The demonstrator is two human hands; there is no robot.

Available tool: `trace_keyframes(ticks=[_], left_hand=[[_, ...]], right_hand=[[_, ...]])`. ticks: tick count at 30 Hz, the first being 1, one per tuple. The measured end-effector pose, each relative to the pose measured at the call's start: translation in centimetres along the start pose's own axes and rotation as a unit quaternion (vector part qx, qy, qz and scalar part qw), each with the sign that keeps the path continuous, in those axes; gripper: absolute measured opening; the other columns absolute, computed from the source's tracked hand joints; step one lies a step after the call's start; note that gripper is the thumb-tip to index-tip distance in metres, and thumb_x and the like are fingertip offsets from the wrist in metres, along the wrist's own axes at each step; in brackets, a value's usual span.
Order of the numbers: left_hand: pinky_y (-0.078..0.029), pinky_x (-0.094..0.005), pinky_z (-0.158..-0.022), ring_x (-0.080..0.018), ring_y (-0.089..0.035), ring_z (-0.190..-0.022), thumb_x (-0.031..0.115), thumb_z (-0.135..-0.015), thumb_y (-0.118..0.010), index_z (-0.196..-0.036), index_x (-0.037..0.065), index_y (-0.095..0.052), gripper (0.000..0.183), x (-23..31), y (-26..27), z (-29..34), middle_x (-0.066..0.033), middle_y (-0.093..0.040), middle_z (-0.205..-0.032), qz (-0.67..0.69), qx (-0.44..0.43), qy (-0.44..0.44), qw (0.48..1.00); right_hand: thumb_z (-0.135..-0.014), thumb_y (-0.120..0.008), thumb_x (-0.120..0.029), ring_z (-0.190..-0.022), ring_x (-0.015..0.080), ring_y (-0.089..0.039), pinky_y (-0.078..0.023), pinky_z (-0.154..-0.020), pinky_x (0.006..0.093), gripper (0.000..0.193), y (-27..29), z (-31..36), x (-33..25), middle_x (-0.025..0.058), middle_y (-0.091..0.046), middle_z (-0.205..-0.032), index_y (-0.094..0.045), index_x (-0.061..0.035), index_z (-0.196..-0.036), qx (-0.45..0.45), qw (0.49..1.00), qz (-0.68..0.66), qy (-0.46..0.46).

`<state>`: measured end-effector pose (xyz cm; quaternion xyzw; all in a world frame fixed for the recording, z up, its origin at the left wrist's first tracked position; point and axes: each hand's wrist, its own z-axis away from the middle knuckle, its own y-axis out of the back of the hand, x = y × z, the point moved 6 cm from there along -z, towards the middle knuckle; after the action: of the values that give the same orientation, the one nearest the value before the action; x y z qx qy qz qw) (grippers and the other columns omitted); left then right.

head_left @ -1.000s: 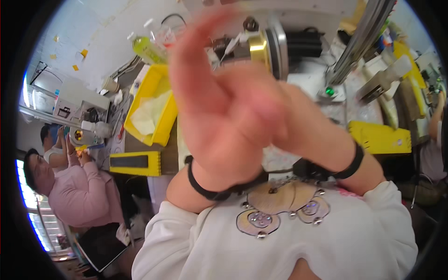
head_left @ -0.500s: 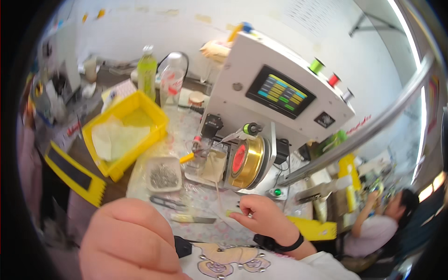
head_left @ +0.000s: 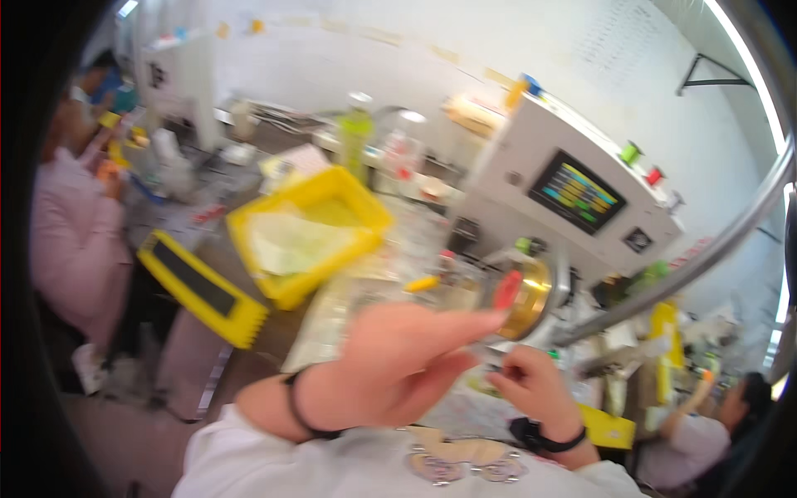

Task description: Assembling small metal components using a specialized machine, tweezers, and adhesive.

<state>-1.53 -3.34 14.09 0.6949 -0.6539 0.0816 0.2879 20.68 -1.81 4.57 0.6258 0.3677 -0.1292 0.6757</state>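
My left hand (head_left: pixel 394 357), blurred by motion, reaches in over the front of the bench. Its index finger stretches toward the gold drum (head_left: pixel 526 300) with the red centre, and another fingertip lies apart below it. I see nothing between those fingers. Close by on the right is my right hand (head_left: pixel 535 382), its fingers curled and thumb pressed in. Whatever it pinches, if anything, is too small or blurred to make out. Behind the hands stands a white machine (head_left: pixel 498 178) with a lit screen (head_left: pixel 577 192); the drum sits on its front.
A yellow tray (head_left: pixel 378 224) holds pale sheets. Two bottles, one green (head_left: pixel 355 137) and one clear (head_left: pixel 403 153), stand behind it. A yellow panel (head_left: pixel 199 286) juts from the left edge. A metal pole (head_left: pixel 689 261) slants across the right. Other people sit at both sides.
My left hand has swung from the lower left up and across toward my right hand and the drum. The view has turned left, so the machine and tray appear farther right.
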Motion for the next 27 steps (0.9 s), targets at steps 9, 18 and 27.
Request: trace_keyframes(ticks=[9, 18, 27], left_hand=[[-0.048, -0.0436, -0.065, -0.0338, -0.062, -0.077, 0.012, -0.078, -0.06, -0.101, 0.009, -0.062, 0.023, -4.5, -9.1, 7.6, -0.0157, -0.064, -0.082, -0.128, -0.258, 0.242, 0.926], [-0.049, -0.042, -0.066, -0.0331, -0.063, -0.075, 0.014, -0.077, -0.061, -0.095, 0.007, -0.065, 0.02, -2.5, -7.1, 9.0, -0.0148, -0.064, -0.079, -0.167, -0.207, 0.172, 0.949], [-0.049, -0.0269, -0.053, -0.0114, -0.061, -0.059, 0.008, -0.082, -0.058, -0.102, 0.003, -0.064, 0.022, 3.4, -3.4, 7.4, -0.0065, -0.064, -0.069, 0.17, -0.24, 0.297, 0.908]], right_hand=[[-0.065, -0.072, -0.022, -0.065, 0.0255, -0.061, -0.047, -0.06, 0.0363, 0.041, -2.0, 4.7, 1.7, 0.0105, -0.063, -0.078, -0.064, -0.0046, -0.101, -0.169, 0.964, 0.207, -0.01], [-0.063, -0.072, -0.01, -0.064, 0.0213, -0.061, -0.048, -0.06, 0.0314, 0.047, -1.7, 6.6, 0.0, 0.0113, -0.064, -0.082, -0.06, -0.0031, -0.108, -0.11, 0.976, 0.184, 0.04], [-0.063, -0.068, -0.006, -0.065, 0.0139, -0.058, -0.046, -0.062, 0.0275, 0.034, 4.7, 13.7, -0.7, 0.0045, -0.056, -0.072, -0.06, -0.0016, -0.096, -0.05, 0.993, -0.109, -0.013]])
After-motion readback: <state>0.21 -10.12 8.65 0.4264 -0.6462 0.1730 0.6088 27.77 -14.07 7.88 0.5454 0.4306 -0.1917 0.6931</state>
